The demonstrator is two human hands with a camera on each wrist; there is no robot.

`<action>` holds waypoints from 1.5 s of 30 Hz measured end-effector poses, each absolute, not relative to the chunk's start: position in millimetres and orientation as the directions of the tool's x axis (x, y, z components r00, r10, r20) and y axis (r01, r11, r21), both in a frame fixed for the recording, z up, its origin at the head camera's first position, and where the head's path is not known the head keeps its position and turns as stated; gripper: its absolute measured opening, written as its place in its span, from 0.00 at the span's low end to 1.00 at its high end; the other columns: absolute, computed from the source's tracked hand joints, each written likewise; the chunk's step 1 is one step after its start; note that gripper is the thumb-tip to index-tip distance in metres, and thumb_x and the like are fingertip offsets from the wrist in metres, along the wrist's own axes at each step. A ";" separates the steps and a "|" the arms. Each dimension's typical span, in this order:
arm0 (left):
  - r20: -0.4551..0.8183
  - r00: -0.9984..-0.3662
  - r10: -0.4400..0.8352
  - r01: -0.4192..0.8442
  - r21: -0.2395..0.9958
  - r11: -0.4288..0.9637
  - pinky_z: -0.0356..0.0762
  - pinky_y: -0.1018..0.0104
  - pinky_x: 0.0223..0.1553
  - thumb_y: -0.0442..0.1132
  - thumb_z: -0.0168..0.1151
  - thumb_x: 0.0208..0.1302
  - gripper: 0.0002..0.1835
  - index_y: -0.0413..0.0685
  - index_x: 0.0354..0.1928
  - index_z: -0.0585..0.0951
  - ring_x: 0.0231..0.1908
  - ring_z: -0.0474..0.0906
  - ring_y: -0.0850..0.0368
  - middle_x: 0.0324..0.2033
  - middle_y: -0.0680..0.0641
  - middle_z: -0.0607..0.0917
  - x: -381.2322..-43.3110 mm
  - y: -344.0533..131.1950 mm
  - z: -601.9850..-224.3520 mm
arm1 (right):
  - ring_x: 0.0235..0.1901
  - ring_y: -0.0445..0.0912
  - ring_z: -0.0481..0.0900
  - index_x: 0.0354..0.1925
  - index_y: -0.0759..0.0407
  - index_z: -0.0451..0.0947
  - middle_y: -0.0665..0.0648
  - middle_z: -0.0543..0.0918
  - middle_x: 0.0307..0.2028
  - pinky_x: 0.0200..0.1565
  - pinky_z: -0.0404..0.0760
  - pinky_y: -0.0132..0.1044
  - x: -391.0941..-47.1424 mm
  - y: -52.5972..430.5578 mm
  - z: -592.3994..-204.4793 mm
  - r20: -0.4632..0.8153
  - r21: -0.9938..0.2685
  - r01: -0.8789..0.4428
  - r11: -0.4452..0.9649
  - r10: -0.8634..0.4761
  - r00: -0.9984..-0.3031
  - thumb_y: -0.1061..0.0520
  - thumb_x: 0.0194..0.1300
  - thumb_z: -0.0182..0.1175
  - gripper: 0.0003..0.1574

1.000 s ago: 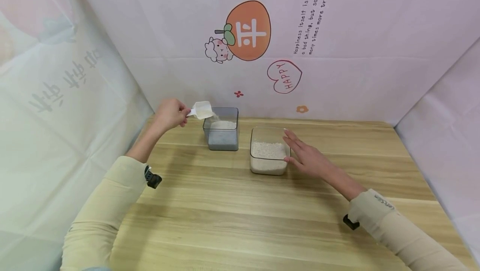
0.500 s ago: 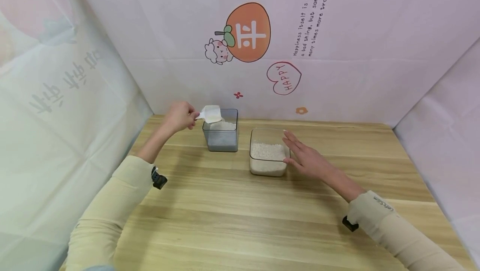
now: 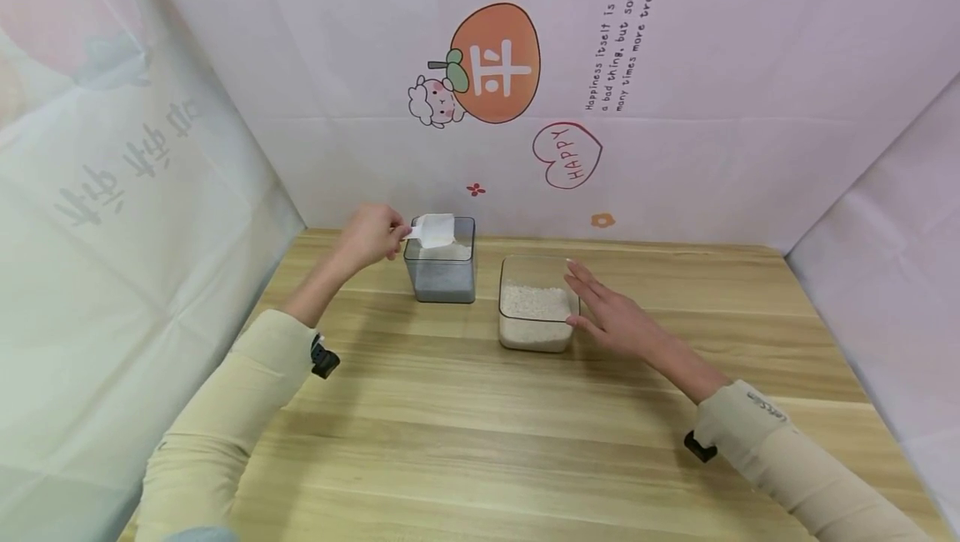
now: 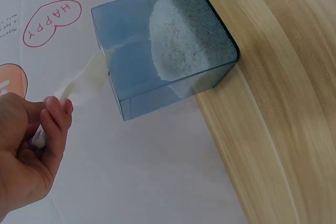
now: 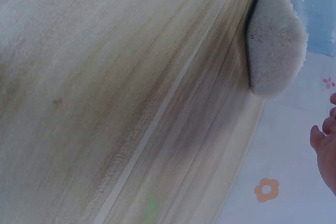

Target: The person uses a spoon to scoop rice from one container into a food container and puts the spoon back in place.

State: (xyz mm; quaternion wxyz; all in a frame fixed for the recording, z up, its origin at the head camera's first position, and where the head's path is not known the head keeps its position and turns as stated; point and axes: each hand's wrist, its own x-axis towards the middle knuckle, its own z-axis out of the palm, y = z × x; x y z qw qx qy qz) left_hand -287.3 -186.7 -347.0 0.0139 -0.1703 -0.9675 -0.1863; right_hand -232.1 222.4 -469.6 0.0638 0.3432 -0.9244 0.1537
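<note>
My left hand (image 3: 375,235) pinches the handle of a white scoop (image 3: 437,230), whose tilted head is over the mouth of a blue-tinted clear box (image 3: 445,282). White grain, apparently rice, fills the lower part of that box, heaped up in the left wrist view (image 4: 176,40). To its right stands a clear box (image 3: 536,335), also partly filled with white grain (image 3: 534,302). The straight fingers of my right hand (image 3: 617,321) rest against this box's right side. In the right wrist view only part of the right hand (image 5: 328,140) shows at the edge.
Both boxes stand near the back edge of a wooden table (image 3: 480,442). A white printed cloth (image 3: 675,158) hangs right behind them, and more cloth (image 3: 135,233) lines the left and right sides.
My left hand has moved right with the scoop, bringing its head further over the blue-tinted box. Grain was falling from it a second ago. The right hand has stayed in place.
</note>
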 end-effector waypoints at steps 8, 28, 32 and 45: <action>0.278 -0.851 0.446 0.477 0.054 0.877 0.75 0.58 0.26 0.38 0.61 0.70 0.14 0.40 0.25 0.82 0.21 0.74 0.52 0.18 0.46 0.81 -282.1 -178.7 -352.4 | 0.56 0.58 0.80 0.76 0.66 0.53 0.64 0.49 0.78 0.58 0.77 0.57 -231.7 222.0 -469.0 0.218 -0.245 -0.648 0.721 -0.610 -0.761 0.44 0.75 0.54 0.44; 0.300 -0.850 0.433 0.508 0.247 0.825 0.71 0.67 0.24 0.39 0.59 0.72 0.13 0.38 0.33 0.85 0.20 0.74 0.58 0.21 0.47 0.84 -274.5 -174.1 -351.6 | 0.61 0.60 0.77 0.76 0.66 0.53 0.64 0.49 0.79 0.58 0.76 0.57 -230.1 221.5 -468.0 0.204 -0.251 -0.637 0.729 -0.604 -0.771 0.43 0.75 0.53 0.44; 0.165 -0.890 0.424 0.445 0.512 0.735 0.76 0.71 0.23 0.37 0.58 0.73 0.12 0.35 0.39 0.86 0.21 0.83 0.53 0.25 0.41 0.87 -274.4 -166.2 -351.4 | 0.64 0.61 0.74 0.76 0.66 0.52 0.64 0.49 0.79 0.59 0.76 0.57 -229.7 221.6 -468.1 0.204 -0.259 -0.637 0.726 -0.604 -0.771 0.43 0.75 0.53 0.44; 0.070 -0.814 0.577 0.534 0.481 0.695 0.82 0.61 0.38 0.39 0.57 0.74 0.12 0.40 0.40 0.87 0.22 0.85 0.52 0.24 0.46 0.87 -273.9 -112.8 -364.3 | 0.65 0.61 0.73 0.77 0.64 0.50 0.64 0.49 0.78 0.61 0.74 0.58 -231.8 221.2 -469.0 0.197 -0.272 -0.632 0.726 -0.601 -0.774 0.42 0.76 0.52 0.45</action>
